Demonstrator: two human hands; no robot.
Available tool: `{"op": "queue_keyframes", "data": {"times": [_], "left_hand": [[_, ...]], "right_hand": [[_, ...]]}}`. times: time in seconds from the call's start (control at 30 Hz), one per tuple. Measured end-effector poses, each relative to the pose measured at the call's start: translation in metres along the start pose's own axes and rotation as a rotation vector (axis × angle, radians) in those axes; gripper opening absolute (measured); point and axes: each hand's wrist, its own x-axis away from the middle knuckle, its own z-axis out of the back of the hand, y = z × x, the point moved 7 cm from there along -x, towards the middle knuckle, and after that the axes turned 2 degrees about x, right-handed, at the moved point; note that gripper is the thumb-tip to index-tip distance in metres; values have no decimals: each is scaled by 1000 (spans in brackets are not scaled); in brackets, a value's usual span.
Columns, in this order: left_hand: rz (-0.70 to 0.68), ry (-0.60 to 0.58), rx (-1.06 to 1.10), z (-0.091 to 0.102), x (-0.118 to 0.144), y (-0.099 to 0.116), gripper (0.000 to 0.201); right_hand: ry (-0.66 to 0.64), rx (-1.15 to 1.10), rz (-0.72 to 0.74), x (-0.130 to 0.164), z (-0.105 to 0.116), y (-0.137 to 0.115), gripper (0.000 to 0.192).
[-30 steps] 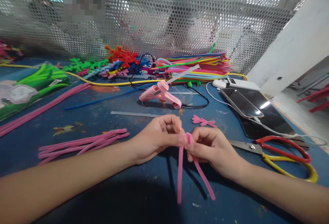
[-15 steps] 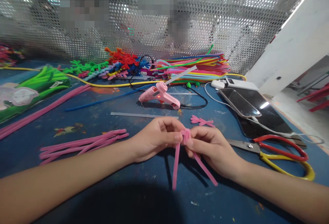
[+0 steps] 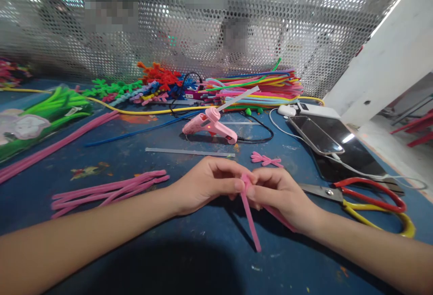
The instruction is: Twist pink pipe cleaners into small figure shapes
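Observation:
A pink pipe cleaner (image 3: 251, 223) is bent together at its top, where the fingertips of both hands pinch it above the table. My left hand (image 3: 211, 184) is closed on the bend from the left, thumb against index finger. From the right, my right hand (image 3: 279, 191) pinches the same bend. One tail hangs down in front; the other runs under my right palm, partly hidden. Just behind my right hand lies a small looped pink pipe-cleaner piece (image 3: 265, 159). Several straight pink pipe cleaners (image 3: 111, 191) lie beside my left forearm.
A pink glue gun (image 3: 209, 126) stands behind my hands, near a glue stick (image 3: 189, 152). Scissors (image 3: 338, 193) lie by my right wrist, with a phone (image 3: 316, 136) and cables behind. Bundled coloured pipe cleaners (image 3: 260, 89) line the perforated metal panel (image 3: 297, 29).
The front tail of the pink pipe cleaner has swung right, and the other tail has moved under my right hand. The pinched bend sits slightly lower; both hands still hold it.

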Motion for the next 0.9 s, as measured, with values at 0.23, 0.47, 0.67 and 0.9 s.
{"op": "queue_keyframes", "data": {"times": [0.23, 0.47, 0.67, 0.9], "left_hand": [[-30, 29, 51, -1, 1, 1, 11], [-121, 134, -52, 6, 3, 6, 14], [-207, 250, -304, 7, 9, 18, 16], [-241, 362, -697, 2, 19, 27, 16]], "right_hand": [[-25, -14, 34, -1, -3, -3, 10], [-150, -117, -53, -4, -12, 1, 18], [-16, 16, -40, -6, -1, 3, 23], [160, 596, 152, 4, 6, -20, 33]]}}
